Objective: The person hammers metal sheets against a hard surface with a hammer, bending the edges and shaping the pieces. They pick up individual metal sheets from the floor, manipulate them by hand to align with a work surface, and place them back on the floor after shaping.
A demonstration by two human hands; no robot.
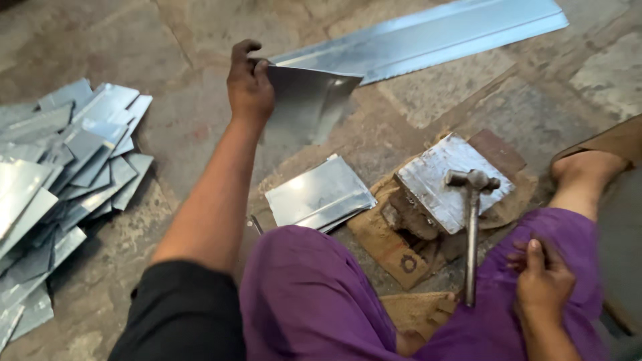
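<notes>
My left hand (pixel 249 83) is stretched out over the floor and grips a bent piece of sheet metal (pixel 304 103) by its left edge, holding it up on end. My right hand (pixel 543 281) rests on my purple-trousered leg, fingers loosely curled, just right of a metal hammer (pixel 472 220). The hammer's head lies on a scratched metal block (pixel 445 175) set on brown sacking, its handle pointing back towards me. A small stack of flat sheet pieces (pixel 321 194) lies between the held piece and my knee.
A big heap of cut sheet pieces (pixel 60 174) covers the floor at the left. One long metal strip (pixel 428 37) lies across the stone floor at the top. My bare foot (pixel 588 170) sits at the right, beside the block.
</notes>
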